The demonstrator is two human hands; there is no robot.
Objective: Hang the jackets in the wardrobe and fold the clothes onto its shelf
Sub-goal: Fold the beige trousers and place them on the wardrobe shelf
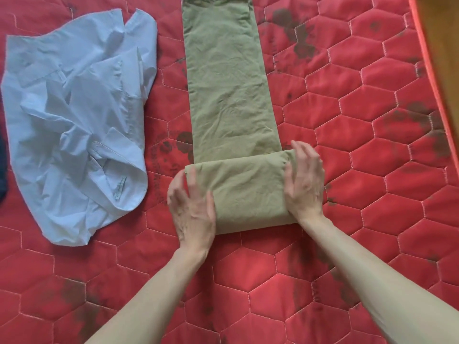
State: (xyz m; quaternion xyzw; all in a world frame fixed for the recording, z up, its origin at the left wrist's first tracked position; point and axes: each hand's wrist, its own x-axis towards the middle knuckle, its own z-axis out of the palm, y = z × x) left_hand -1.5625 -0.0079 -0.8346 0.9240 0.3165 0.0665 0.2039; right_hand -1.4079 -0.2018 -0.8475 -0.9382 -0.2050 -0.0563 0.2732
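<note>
Olive-green trousers lie lengthwise on the red quilted mattress, legs together, running up out of the top of the frame. Their near end is folded over into a thick wad. My left hand rests against the wad's left edge with fingers spread. My right hand presses on its right edge, fingers curled and apart. Neither hand grips the cloth.
A crumpled pale blue shirt lies to the left of the trousers. A dark blue garment peeks in at the far left edge. The mattress's piped edge and a wooden surface run down the right side.
</note>
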